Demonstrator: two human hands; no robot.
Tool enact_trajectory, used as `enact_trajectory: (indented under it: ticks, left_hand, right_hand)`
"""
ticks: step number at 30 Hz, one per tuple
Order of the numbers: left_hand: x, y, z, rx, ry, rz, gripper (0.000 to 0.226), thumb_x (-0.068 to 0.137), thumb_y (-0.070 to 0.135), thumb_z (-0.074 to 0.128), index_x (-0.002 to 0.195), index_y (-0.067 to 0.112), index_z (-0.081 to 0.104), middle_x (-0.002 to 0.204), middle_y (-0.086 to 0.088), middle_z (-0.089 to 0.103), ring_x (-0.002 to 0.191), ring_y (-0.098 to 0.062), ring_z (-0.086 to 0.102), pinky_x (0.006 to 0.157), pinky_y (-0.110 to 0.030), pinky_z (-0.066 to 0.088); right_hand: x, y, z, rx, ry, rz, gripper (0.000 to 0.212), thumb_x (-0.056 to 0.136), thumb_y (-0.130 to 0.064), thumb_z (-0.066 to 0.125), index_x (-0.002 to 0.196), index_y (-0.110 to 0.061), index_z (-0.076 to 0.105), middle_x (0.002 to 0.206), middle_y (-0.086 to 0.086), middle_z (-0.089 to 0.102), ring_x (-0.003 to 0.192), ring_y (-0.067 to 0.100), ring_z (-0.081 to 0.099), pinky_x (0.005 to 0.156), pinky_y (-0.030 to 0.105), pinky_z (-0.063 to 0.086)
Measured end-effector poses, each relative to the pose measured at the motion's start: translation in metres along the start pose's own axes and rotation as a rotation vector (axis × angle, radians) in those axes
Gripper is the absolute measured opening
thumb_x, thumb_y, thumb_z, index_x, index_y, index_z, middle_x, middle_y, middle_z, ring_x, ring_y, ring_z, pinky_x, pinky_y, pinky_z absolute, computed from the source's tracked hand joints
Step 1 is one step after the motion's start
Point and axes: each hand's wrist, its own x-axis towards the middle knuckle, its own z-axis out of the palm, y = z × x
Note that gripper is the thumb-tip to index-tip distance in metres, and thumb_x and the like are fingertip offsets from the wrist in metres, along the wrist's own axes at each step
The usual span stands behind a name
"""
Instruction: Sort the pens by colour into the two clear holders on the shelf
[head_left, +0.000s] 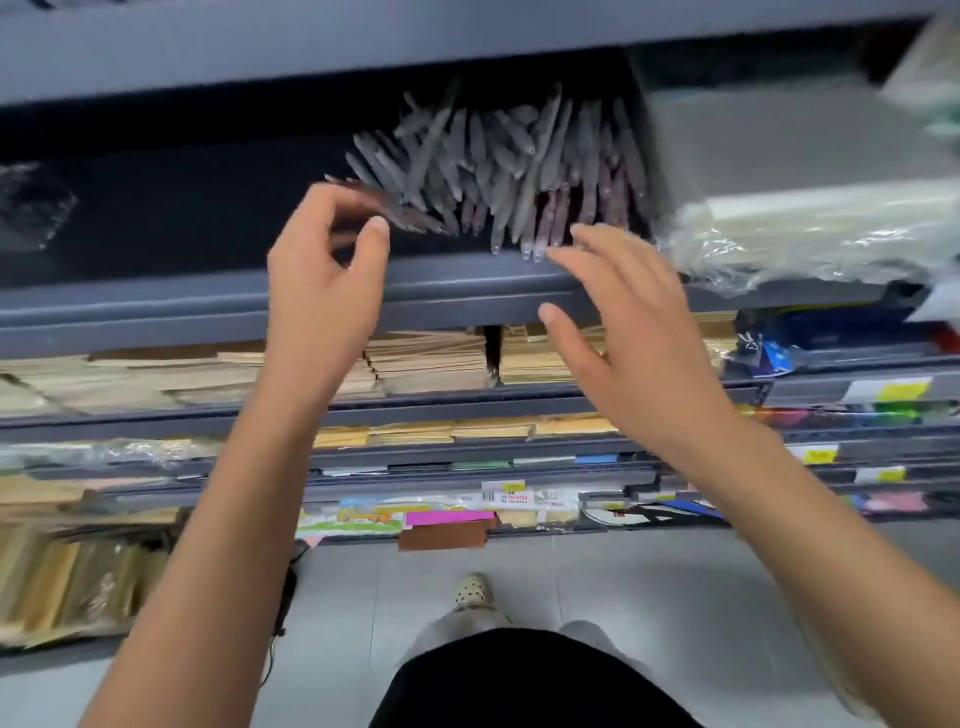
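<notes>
At the shelf (156, 312), the left hand (322, 280) curls its grip by the blurred pens (498, 166), hold unclear; the right hand (628, 332), released, hovers near: likely picking, next singling out one pen by colour.

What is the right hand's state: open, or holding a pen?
Open: the right hand has its fingers spread straight near the pens, gripping nothing.
</notes>
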Motion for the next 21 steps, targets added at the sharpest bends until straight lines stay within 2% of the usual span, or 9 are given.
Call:
enact_trajectory:
  ticks: [2,4,6,7,9,11,14,17,21]
  left_hand:
    - [0.034,-0.015,0.014,0.035,0.032,-0.119,0.012,0.093,0.016,0.053,0.098,0.023,0.061,0.096,0.005,0.065,0.086,-0.005,0.058,0.079,-0.015,0.045]
    - [0.066,-0.028,0.024,-0.088,0.073,-0.265,0.019,0.096,0.004,0.051,0.089,0.02,0.055,0.092,0.002,0.062,0.083,-0.006,0.057,0.08,-0.013,0.043]
    - [0.093,-0.038,0.027,-0.128,0.117,-0.38,0.013,0.1,0.009,0.05,0.093,0.019,0.054,0.099,0.0,0.061,0.089,-0.008,0.056,0.084,-0.015,0.042]
    - [0.104,-0.042,0.027,-0.104,0.112,-0.409,0.004,0.102,0.016,0.051,0.101,0.017,0.055,0.105,-0.002,0.061,0.095,-0.01,0.055,0.087,-0.019,0.042]
    - [0.116,-0.048,0.03,-0.061,0.052,-0.411,0.021,0.102,0.028,0.051,0.115,0.013,0.06,0.113,-0.004,0.063,0.1,-0.011,0.055,0.085,-0.019,0.042]
    - [0.121,-0.046,0.037,-0.007,-0.025,-0.372,0.033,0.103,0.03,0.049,0.123,0.007,0.061,0.121,-0.007,0.065,0.105,-0.013,0.057,0.086,-0.018,0.042]
    - [0.12,-0.038,0.049,0.026,-0.107,-0.33,0.036,0.104,0.03,0.043,0.128,0.007,0.058,0.131,-0.012,0.063,0.119,-0.022,0.058,0.102,-0.03,0.044]
    - [0.123,-0.034,0.053,-0.019,-0.146,-0.354,0.039,0.103,0.037,0.038,0.125,0.012,0.059,0.126,-0.013,0.065,0.115,-0.027,0.061,0.102,-0.037,0.047]
    - [0.131,-0.03,0.055,0.016,-0.231,-0.353,0.046,0.1,0.045,0.04,0.128,0.012,0.058,0.13,-0.015,0.063,0.119,-0.032,0.059,0.104,-0.043,0.046]
  right_hand:
    - [0.017,0.006,0.009,-0.101,-0.055,-0.024,0.047,0.099,-0.038,0.048,0.139,-0.014,0.045,0.144,0.009,0.042,0.138,0.028,0.032,0.118,0.042,0.021]
    - [0.031,0.01,0.017,-0.187,-0.069,-0.032,0.048,0.098,-0.043,0.046,0.135,-0.013,0.045,0.129,0.012,0.047,0.124,0.033,0.041,0.111,0.047,0.029]
    - [0.043,0.011,0.026,-0.23,-0.022,-0.021,0.048,0.096,-0.047,0.047,0.126,-0.01,0.048,0.118,0.015,0.051,0.111,0.035,0.046,0.1,0.048,0.034]
    - [0.048,0.011,0.029,-0.241,0.003,-0.007,0.051,0.095,-0.05,0.048,0.126,-0.01,0.049,0.122,0.017,0.051,0.114,0.037,0.046,0.1,0.048,0.034]
    - [0.06,0.009,0.036,-0.265,0.019,0.017,0.065,0.092,-0.058,0.046,0.139,-0.013,0.042,0.144,0.018,0.04,0.135,0.038,0.035,0.109,0.051,0.028]
    - [0.073,0.009,0.041,-0.321,0.012,0.013,0.077,0.088,-0.065,0.044,0.148,-0.018,0.033,0.155,0.015,0.029,0.144,0.036,0.024,0.115,0.055,0.022]
    - [0.088,0.008,0.046,-0.352,-0.001,0.018,0.083,0.085,-0.069,0.045,0.151,-0.021,0.03,0.157,0.013,0.027,0.145,0.033,0.023,0.115,0.057,0.021]
    - [0.094,0.011,0.049,-0.343,0.004,0.018,0.082,0.086,-0.067,0.046,0.151,-0.022,0.029,0.158,0.01,0.027,0.146,0.03,0.023,0.116,0.055,0.021]
    - [0.103,0.014,0.051,-0.302,0.011,0.043,0.075,0.088,-0.062,0.047,0.149,-0.023,0.032,0.159,0.006,0.027,0.147,0.025,0.022,0.116,0.051,0.019]
